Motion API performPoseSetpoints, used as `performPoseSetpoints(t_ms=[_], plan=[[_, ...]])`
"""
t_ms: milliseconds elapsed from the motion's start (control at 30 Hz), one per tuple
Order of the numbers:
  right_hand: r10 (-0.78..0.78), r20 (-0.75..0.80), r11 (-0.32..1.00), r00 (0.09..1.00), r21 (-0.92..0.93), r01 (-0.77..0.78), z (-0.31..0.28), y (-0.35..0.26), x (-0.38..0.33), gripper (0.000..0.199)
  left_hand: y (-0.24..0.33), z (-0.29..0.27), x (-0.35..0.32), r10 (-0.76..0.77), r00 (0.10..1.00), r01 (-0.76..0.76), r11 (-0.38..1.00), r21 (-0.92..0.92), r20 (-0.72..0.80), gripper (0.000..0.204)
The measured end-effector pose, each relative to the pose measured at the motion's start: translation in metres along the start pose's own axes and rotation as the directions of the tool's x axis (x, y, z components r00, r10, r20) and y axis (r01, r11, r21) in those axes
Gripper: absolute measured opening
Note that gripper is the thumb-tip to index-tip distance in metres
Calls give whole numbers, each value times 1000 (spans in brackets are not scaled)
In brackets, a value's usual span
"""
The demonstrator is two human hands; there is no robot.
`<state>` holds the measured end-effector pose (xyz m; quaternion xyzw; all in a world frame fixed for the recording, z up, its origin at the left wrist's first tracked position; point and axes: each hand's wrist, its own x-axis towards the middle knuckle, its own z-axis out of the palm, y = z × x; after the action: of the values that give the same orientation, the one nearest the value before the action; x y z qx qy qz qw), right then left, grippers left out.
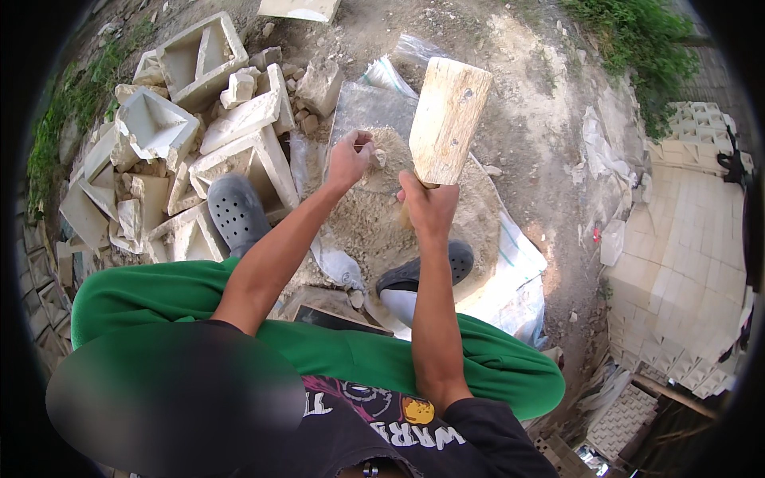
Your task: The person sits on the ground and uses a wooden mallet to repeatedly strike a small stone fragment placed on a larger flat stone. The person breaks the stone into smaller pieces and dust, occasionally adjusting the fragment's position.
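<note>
My right hand [426,203] grips the handle of a pale wooden mallet [446,119], its block raised upright over a mound of crushed pale rubble [374,219]. My left hand [351,159] is closed around a small pale stone chunk [378,157] above the same mound. The mound lies on a plastic sheet [510,263] spread on the ground. I sit with green trousers [319,334] and grey clogs, the left one [237,211] beside the broken blocks, the right one [426,271] at the mound's near edge.
A heap of broken white cast blocks [199,119] lies at the left. Stacked whole patterned blocks [685,263] stand at the right. Bare dirt [542,119] and weeds [629,40] lie beyond. A dark slab [335,319] sits between my legs.
</note>
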<state>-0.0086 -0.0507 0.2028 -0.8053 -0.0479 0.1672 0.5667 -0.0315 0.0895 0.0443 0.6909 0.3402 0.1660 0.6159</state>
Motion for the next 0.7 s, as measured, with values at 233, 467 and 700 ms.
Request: performPoseSetpoints(t_ms=[233,467,700], plan=[[-227,22,745,974,-640,188,29,116,-13,32,-12,-19,4,53,983,-28,989,142,-176,18],[111,7,889,994,-447,-96,20,150,0,29,-19,-25,-13,118,993,-113,969,219,-7,22],[262,-62,937,963,-221,-269,-8,116,5,38,-6,-26,-23,106,973,-163,946,279,207,42]])
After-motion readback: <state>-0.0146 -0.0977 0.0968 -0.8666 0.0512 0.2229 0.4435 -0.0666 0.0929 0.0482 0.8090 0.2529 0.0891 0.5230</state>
